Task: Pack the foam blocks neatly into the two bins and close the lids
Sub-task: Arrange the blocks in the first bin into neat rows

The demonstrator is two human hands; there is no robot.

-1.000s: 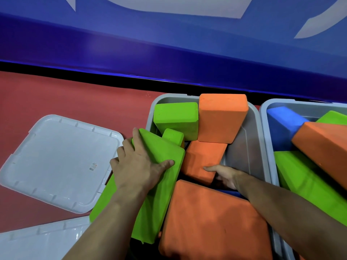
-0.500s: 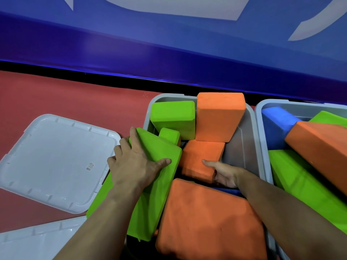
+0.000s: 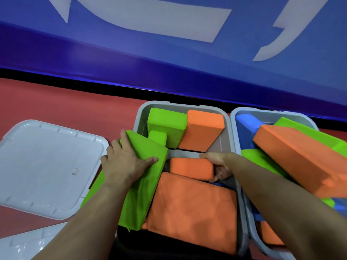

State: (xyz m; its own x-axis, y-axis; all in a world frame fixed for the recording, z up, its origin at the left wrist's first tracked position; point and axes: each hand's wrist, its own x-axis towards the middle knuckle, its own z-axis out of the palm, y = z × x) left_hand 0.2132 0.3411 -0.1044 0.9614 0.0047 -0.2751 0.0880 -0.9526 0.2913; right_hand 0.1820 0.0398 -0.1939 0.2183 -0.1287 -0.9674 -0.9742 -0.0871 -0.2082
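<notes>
1. Orange foam: the small orange block [image 3: 191,168] has moved from its tilted spot a second ago toward the near middle of the left bin [image 3: 139,117], just beyond the large orange slab [image 3: 193,212]. A strip of grey bin floor now shows behind it.
2. Right hand [image 3: 218,166]: fingers curled round the right end of the small orange block, gripping it.
3. Left hand [image 3: 124,162]: unchanged; fingers spread over the green slab [image 3: 142,184], thumb on its face, holding it tilted over the bin's left rim.
4. Judgement: the freed floor gives room to lay the green slab down; packing is partly done.
5. Upright at the far wall: a green block [image 3: 167,126] and an orange block [image 3: 203,130], side by side.
6. Right bin [image 3: 232,117]: blue, orange and green blocks piled askew above the rim.
7. Materials: blocks are matte, fine-grained foam with squared edges; bins are smooth grey plastic with rounded corners.
8. Lid [image 3: 43,166]: ribbed white plastic, lying off on the red floor; a second lid shows at the lower-left corner.
</notes>
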